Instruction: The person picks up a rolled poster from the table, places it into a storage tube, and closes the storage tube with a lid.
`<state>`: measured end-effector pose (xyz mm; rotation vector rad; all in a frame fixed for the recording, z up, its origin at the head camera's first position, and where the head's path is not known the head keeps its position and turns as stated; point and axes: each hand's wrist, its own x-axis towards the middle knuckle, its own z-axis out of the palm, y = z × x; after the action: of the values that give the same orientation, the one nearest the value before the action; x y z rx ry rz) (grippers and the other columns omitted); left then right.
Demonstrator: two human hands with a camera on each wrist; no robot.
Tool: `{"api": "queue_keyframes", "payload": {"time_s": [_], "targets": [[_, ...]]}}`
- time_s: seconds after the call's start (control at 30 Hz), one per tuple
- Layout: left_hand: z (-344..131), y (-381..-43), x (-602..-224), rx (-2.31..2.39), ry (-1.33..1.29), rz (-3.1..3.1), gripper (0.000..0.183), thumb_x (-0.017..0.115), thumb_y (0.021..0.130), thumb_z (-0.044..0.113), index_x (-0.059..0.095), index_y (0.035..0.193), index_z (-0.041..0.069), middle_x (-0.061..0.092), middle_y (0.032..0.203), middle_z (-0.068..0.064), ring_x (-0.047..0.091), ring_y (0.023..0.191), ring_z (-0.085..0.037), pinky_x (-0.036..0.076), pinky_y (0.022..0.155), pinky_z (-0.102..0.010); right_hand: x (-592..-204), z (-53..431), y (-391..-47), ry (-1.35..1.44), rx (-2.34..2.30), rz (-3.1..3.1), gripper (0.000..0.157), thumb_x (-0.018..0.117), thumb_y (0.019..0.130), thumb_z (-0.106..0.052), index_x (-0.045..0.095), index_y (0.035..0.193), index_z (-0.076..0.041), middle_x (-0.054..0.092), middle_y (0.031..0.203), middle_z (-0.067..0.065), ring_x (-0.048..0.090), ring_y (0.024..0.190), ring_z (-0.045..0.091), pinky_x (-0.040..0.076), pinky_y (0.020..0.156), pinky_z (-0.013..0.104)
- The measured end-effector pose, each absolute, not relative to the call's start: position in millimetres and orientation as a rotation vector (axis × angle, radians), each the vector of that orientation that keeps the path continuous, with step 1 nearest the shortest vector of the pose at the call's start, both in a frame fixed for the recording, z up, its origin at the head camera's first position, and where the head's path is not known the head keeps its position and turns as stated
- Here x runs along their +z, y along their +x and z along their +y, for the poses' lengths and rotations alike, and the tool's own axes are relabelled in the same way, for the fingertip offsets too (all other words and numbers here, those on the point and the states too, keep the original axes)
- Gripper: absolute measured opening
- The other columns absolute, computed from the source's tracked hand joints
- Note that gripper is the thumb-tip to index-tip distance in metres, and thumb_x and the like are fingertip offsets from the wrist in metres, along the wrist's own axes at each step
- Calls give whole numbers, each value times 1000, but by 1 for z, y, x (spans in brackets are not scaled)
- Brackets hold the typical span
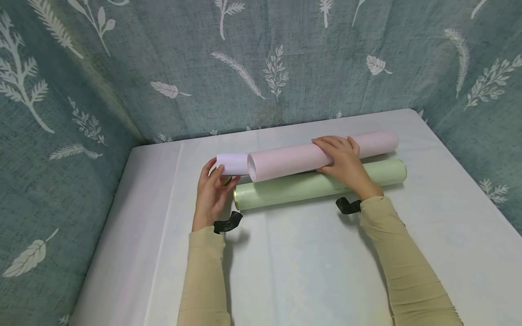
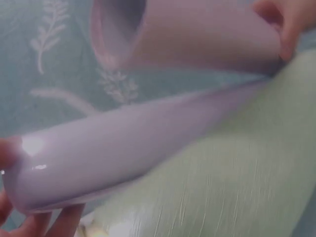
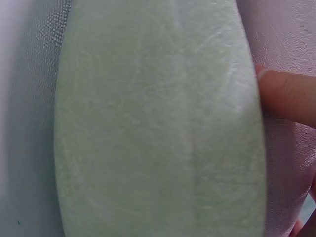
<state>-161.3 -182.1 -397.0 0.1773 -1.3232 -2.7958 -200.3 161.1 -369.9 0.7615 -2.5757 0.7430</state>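
In the head view my right hand [image 1: 344,160] grips a pink roll [image 1: 291,160] from above, a little right of its middle. The roll's hollow left end faces left. My left hand [image 1: 212,194] holds the left end of a pale lavender roll [image 1: 232,164], its thumb and fingers on either side in the left wrist view. Most of the lavender roll is hidden under the pink one. A pale green tube [image 1: 281,190] with a gold-coloured rim at its left end lies in front of both rolls. The right wrist view shows the green tube [image 3: 158,128] close up.
A white-covered table [image 1: 302,258] carries the rolls. Teal curtains [image 1: 253,68] with a white leaf print hang behind it and at both sides. A black wrist mount [image 1: 228,222] sits at the left cuff and another black mount [image 1: 348,206] at the right.
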Motion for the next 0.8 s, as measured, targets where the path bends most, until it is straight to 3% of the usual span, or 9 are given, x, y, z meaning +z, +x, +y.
{"api": "queue_keyframes", "payload": {"time_s": [0.37,0.63,0.8], "targets": [[-178,-158,-395,-2781,208,-1130,51,62,84,13,38,129,14,36,131,-10,44,109,-23,38,92,-44,-382,159,-203,691,762,-2500,74,82,61,-17,50,127,-22,47,127,-1,34,120,23,5,100,50],[-180,-157,-402,-2828,273,-1025,43,65,82,18,48,118,3,46,118,-11,47,105,-20,38,94,-38,-392,157,-204,665,742,-2443,73,82,62,-18,49,127,-22,46,128,-2,34,121,21,4,101,46],[-178,-158,-405,-2797,243,-1084,48,63,84,25,44,124,10,43,121,-11,47,107,-22,37,95,-37,-393,156,-205,680,733,-2401,73,82,61,-18,50,126,-21,46,128,-2,34,120,21,5,101,47]]}}
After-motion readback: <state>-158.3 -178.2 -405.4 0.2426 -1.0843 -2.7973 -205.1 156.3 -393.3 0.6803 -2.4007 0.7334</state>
